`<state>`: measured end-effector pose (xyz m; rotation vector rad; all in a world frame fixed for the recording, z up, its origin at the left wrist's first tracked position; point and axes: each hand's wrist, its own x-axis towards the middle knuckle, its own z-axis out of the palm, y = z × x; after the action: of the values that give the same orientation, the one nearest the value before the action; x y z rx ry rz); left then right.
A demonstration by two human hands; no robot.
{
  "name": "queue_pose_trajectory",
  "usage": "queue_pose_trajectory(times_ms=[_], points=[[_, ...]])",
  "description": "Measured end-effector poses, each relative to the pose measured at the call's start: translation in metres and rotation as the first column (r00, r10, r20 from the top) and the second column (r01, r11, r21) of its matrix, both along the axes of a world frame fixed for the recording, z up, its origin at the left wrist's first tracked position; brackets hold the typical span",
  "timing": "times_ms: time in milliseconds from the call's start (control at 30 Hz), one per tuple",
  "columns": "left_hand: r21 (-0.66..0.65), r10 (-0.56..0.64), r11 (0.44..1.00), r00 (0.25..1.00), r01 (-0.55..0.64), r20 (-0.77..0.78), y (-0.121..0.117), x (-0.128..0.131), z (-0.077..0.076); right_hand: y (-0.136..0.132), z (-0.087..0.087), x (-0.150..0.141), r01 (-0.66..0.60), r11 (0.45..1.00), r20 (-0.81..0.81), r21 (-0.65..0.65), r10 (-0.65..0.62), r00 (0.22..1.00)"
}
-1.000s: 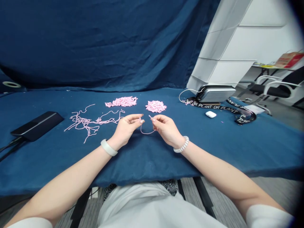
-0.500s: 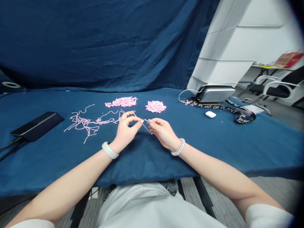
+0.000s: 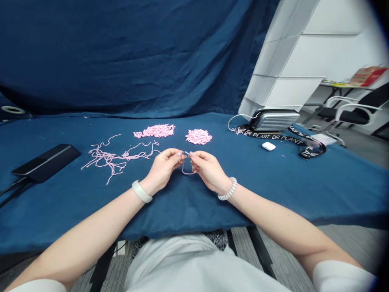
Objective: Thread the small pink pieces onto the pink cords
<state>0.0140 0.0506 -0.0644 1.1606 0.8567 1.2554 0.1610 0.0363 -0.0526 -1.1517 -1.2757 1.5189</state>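
Right hand above blue cloth, chair beyond

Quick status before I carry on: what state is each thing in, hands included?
Left hand: pinching pink string
Right hand: pinching the same string
Pink string: slack, sagging between the hands
Loose pink strings: tangled, spread out
Left pink pile: heaped, elongated
Right pink pile: heaped, rounder
White earbud case: lid shut
Black lanyard: loosely laid out
Black device: wired at one end

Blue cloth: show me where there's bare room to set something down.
Bare: between the right hand and the small white case; between the loose pink strands and the left forearm. Crowded: where the black lanyard winds past the silver box.
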Motion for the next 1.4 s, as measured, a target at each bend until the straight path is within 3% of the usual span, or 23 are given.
queue_pose_trajectory(times_ms=[67, 133, 200, 267, 367, 433, 500, 633, 1000, 1200, 1400], points=[[0.156, 0.091, 0.986, 0.974, -0.059, -0.210, -0.001, -0.001, 0.000, -0.002, 0.001, -0.001, 0.002, 1.000, -0.018, -0.007, -0.002, 1.000], [0.347, 0.267, 0.930, 0.868, -0.119, -0.418, 0.000, -0.005, 0.000, -0.001, 0.001, -0.001, 0.010, 1.000, -0.007, -0.008, -0.010, 1.000], [0.449, 0.403, 0.877, 0.765, -0.168, -0.502, 0.002, -0.009, 0.001, 0.002, 0.000, 0.003, 0.049, 0.999, 0.035, 0.014, -0.050, 0.998], [0.451, 0.446, 0.863, 0.762, -0.227, -0.470, 0.003, -0.012, 0.001, 0.008, 0.000, 0.007, 0.131, 0.989, 0.077, 0.067, -0.136, 0.988], [0.339, 0.356, 0.906, 0.889, -0.254, -0.287, 0.004, -0.010, 0.000, 0.014, 0.002, 0.013, 0.236, 0.964, 0.072, 0.124, -0.246, 0.967], [0.219, 0.246, 0.952, 0.961, -0.215, -0.127, 0.003, -0.006, 0.000, 0.014, 0.003, 0.014, 0.225, 0.969, 0.041, 0.103, -0.231, 0.972], [0.116, 0.157, 0.981, 0.988, -0.156, 0.000, 0.001, -0.001, 0.000, 0.010, 0.003, 0.011, 0.160, 0.985, 0.017, 0.068, -0.161, 0.987], [-0.001, 0.070, 0.997, 0.987, -0.071, 0.144, -0.004, 0.004, 0.002, -0.002, 0.003, 0.001, 0.038, 0.999, -0.006, 0.029, -0.037, 0.999], [-0.030, 0.006, 1.000, 0.981, 0.000, 0.194, -0.011, 0.010, 0.003, -0.005, 0.003, -0.006, 0.024, 0.998, -0.081, -0.053, -0.028, 0.996], [-0.073, -0.075, 0.992, 0.958, 0.099, 0.278, -0.012, 0.011, -0.002, -0.007, 0.003, -0.007, -0.029, 0.998, -0.083, -0.056, 0.024, 0.996], [-0.120, -0.084, 0.984, 0.939, 0.131, 0.334, -0.011, 0.013, -0.004, -0.007, 0.004, -0.006, -0.069, 0.996, -0.072, -0.054, 0.065, 0.995]])
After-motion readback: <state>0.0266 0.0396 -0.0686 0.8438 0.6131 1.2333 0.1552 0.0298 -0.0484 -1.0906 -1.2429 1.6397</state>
